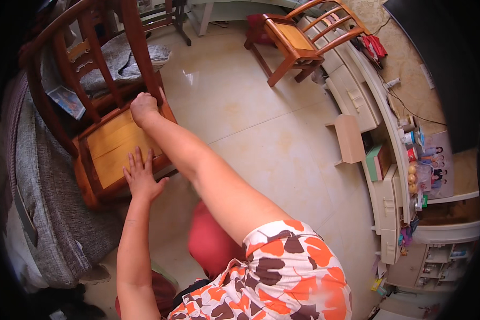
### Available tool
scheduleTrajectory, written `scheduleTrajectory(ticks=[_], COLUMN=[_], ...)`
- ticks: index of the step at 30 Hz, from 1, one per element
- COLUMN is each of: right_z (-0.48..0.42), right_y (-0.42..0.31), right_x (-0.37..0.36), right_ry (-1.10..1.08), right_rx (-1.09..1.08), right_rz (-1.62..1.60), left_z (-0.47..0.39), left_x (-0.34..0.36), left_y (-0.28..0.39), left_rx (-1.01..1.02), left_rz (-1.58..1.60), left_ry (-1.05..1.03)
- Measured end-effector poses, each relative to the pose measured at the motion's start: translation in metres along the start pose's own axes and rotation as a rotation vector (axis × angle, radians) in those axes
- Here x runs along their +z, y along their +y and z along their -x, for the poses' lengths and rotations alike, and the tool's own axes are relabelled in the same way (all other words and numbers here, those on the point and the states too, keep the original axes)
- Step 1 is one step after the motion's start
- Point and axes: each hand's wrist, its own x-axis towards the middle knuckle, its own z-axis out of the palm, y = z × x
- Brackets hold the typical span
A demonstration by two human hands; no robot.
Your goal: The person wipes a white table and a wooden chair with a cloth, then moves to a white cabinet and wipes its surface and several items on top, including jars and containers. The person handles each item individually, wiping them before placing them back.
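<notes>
A wooden chair (116, 140) with a yellow seat panel and a red-brown frame stands before me at the left. My left hand (142, 176) lies spread at the near edge of the seat, fingers apart and holding nothing. Further along, my right hand (144, 107) has its fingers curled at the back corner of the seat, beside a back post. Its fingertips are hidden, so whether it grips the chair or rests there as a fist does not show.
A grey sofa (60, 208) stands left of the chair. Another wooden chair (294, 36) is at the back, near a long white cabinet (354, 98) that curves down the right side. A small wooden stool (349, 139) stands by the cabinet on the tiled floor (256, 132).
</notes>
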Motion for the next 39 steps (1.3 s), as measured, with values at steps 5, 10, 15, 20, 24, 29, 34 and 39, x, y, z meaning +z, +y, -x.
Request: scheduleTrajectory(ticks=[5, 10, 15, 20, 24, 29, 34, 39], right_z=[0.011, 0.077, 0.066, 0.005, 0.045, 0.131, 0.097, 0.017], right_y=[0.034, 0.033, 0.029, 0.021, 0.028, 0.039, 0.031, 0.03], right_x=[0.017, -0.01, -0.01, -0.005, -0.023, -0.043, -0.036, -0.005], right_ry=[0.013, -0.104, -0.114, 0.041, 0.059, -0.087, -0.052, 0.218], right_rx=[0.044, -0.268, -0.347, -0.156, -0.272, -0.427, -0.376, -0.168], right_rz=[0.046, 0.011, 0.065, -0.003, -0.143, -0.277, -0.024, -0.16], left_z=[0.001, 0.004, 0.005, -0.002, 0.003, 0.003, 0.002, -0.001], left_x=[-0.008, -0.006, -0.005, 0.002, -0.002, 0.002, 0.005, 0.004], left_y=[0.015, 0.004, 0.004, 0.003, 0.003, -0.005, -0.004, 0.0], left_rx=[0.043, 0.013, 0.004, 0.008, 0.027, 0.007, 0.028, 0.052], left_rz=[0.042, 0.044, 0.04, -0.032, 0.015, 0.021, 0.059, 0.044], left_ry=[-0.013, 0.002, -0.008, -0.007, 0.014, -0.003, 0.063, 0.065])
